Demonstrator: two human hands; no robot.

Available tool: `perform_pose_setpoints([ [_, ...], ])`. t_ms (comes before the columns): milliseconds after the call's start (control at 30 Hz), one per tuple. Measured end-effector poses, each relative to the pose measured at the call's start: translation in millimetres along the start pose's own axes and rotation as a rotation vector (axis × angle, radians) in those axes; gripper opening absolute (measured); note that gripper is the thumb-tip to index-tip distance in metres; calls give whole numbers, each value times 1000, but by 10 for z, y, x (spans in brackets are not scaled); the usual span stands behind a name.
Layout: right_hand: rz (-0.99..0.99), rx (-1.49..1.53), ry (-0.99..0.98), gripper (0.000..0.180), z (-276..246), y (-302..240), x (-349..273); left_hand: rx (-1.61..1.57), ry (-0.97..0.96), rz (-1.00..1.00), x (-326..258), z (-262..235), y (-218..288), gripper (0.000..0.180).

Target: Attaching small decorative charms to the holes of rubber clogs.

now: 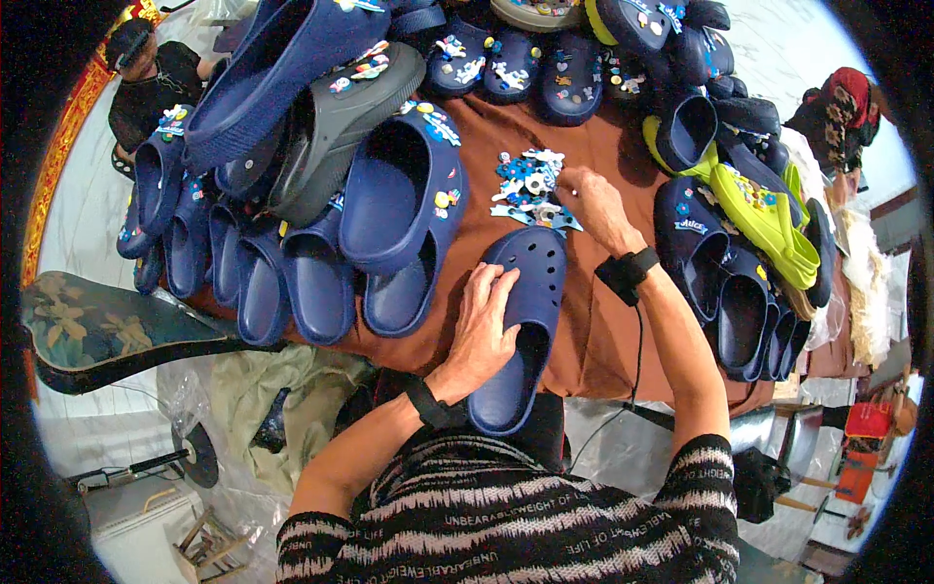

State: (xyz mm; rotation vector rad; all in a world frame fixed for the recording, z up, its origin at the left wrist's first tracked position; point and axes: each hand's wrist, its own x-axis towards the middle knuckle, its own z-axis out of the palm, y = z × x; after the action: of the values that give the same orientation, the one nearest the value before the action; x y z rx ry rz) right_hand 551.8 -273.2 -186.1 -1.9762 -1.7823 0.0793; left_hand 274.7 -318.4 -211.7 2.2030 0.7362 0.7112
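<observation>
A navy blue clog (530,282) with a row of holes in its toe lies at the table's near edge, toe pointing away from me. My left hand (484,316) grips it across the top strap, thumb at the opening. Just beyond the toe is a small pile of shoe charms (528,190) in blue, white and black. My right hand (595,206) is at the pile's right side with fingers curled and pinched together. What those fingertips hold, if anything, is hidden. Black bands circle both wrists, and a cable hangs from the right one.
Stacked navy clogs (399,200) with charms fill the left side, beside a grey clog (345,131). More clogs stand at the back and right, including a lime green clog (764,214). A brown cloth (608,341) covers the table. Two other people are at the far sides.
</observation>
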Motion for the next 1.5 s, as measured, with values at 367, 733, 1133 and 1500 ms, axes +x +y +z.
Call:
perform_pose_setpoints([
  [367, -30, 94, -151, 18, -19, -356, -147, -159, 45, -138, -132, 3, -50, 91],
  [733, -397, 43, -379, 24, 96, -1015, -497, -127, 71, -115, -137, 11, 3, 99],
  [1133, -400, 118, -368, 27, 147, -1120, -528, -148, 66, -168, -152, 14, 36, 99],
  [1500, -319, 166, -248, 25, 143, -1073, -596, -110, 40, -132, -151, 29, 29, 96],
])
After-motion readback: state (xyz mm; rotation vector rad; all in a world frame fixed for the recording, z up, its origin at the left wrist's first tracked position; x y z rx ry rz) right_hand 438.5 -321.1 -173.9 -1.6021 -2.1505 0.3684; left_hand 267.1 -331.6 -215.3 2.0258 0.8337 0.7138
